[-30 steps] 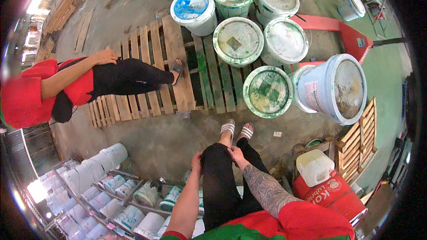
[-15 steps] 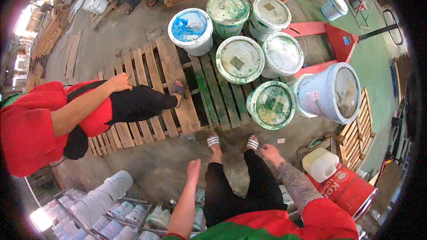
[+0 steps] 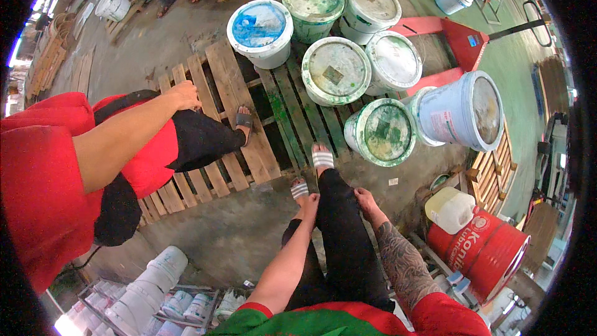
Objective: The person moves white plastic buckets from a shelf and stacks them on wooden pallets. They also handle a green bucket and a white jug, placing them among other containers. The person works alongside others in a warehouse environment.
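At the near edge of the green-stained pallet (image 3: 283,112), the black trouser leg (image 3: 341,230) stands between the left hand (image 3: 312,202), its grip too unclear to tell, and the right hand (image 3: 367,204), apparently pinching cloth, where an even hold should serve best.

Nearer than the green-stained, slatted wooden pallet (image 3: 281,126), the person's bare left grip (image 3: 312,200) and bare right grip (image 3: 365,200) are flanking a black trouser leg (image 3: 342,230), while a white-striped sandal (image 3: 323,160) is resting at the pallet's near edge. Round white plastic buckets (image 3: 336,70) with paint-smeared lids are standing on the pallet. Left of it, a red-clad co-worker (image 3: 43,168) is standing; right of it and nearer, a red metal drum (image 3: 482,252) is lying.
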A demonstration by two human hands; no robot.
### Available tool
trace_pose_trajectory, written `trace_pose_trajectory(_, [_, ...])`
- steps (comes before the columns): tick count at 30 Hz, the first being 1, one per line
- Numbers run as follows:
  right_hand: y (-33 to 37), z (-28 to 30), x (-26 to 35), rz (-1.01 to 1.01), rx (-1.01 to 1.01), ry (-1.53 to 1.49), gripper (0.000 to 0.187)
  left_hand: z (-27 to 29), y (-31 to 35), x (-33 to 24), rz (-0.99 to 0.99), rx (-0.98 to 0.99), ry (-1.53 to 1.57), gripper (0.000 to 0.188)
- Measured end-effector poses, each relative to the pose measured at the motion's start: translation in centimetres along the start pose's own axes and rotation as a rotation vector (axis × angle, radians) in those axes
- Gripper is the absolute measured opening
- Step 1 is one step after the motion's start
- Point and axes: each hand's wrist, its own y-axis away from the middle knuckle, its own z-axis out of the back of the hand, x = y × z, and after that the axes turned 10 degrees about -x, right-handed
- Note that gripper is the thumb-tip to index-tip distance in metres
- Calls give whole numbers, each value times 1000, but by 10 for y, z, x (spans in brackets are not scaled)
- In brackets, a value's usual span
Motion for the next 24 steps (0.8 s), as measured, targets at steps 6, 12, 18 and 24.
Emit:
trace_pose_trajectory(6, [76,13,14,-46,139,-58,26,31,39,18,213,-16,470,38])
trace_pose_trajectory(12, [23,-5,0,-75,-34,-26,26,44,10,20,240,-18,16,33])
trace_pose_trajectory(18, [-49,-56,-35,61,-159,219,32,19,-51,51,-113,-71,-183,26])
trace_pose_trajectory(24, [15,-27,-12,-269,77,-313,39,25,5,11,421,-49,124,33])
